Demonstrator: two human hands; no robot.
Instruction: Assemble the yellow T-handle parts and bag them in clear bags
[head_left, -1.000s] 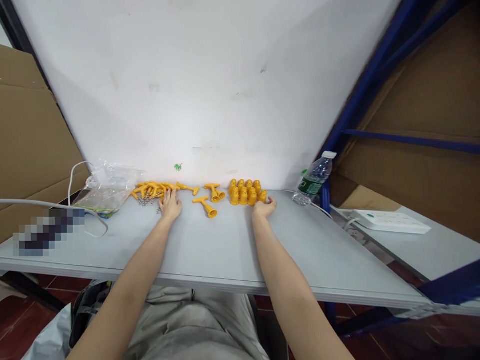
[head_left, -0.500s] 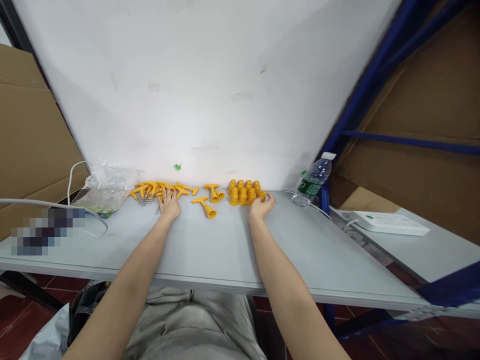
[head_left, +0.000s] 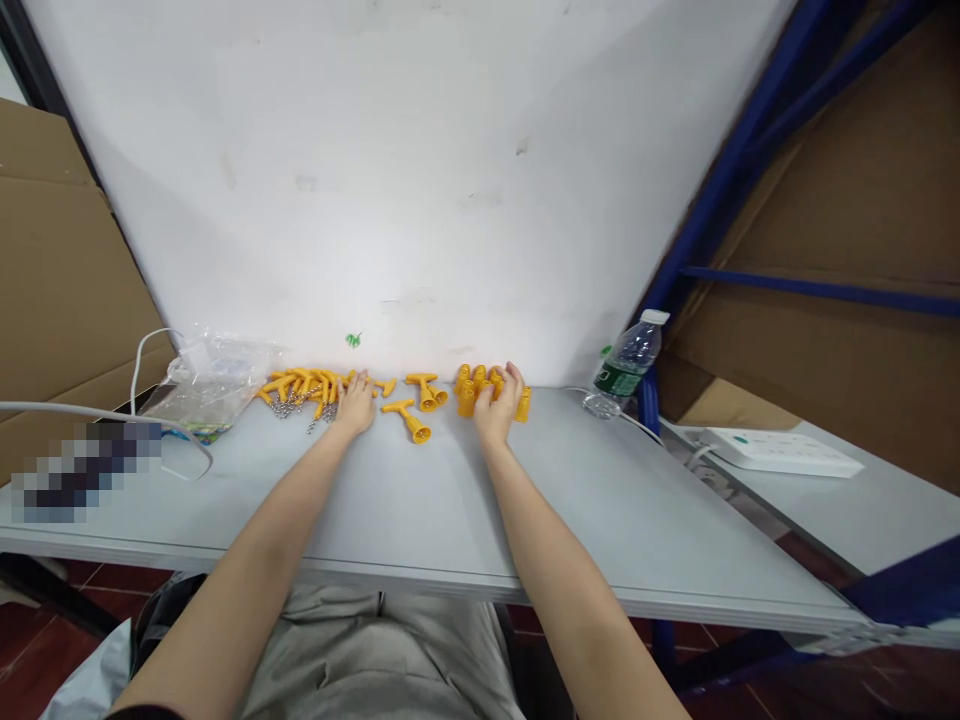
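Observation:
My left hand [head_left: 355,404] lies over the right end of a pile of yellow T-shaped handles [head_left: 304,382] with metal bead chains, its fingers stretched out and touching them. Whatever is under its palm is hidden. My right hand [head_left: 498,405] has thumb and fingers curled round a yellow bell-shaped cup in a cluster of upright yellow cups [head_left: 466,398], and hides part of the cluster. Just right of that hand stands another yellow cup [head_left: 523,404]. Between my hands lies a T-handle joined to a yellow cup [head_left: 418,429], with joined pieces [head_left: 427,396] behind it.
A clear plastic bag [head_left: 217,372] lies at the left, near a white cable [head_left: 142,365] and a blurred-out object [head_left: 86,470]. At the right a water bottle [head_left: 626,365] leans by the blue frame. A white power strip [head_left: 780,452] rests beyond it. A white panel [head_left: 450,200] backs the table.
My right hand has shifted left from the cup at the right end to one further in, leaving the end cup uncovered. My left hand has slid right along the handle pile.

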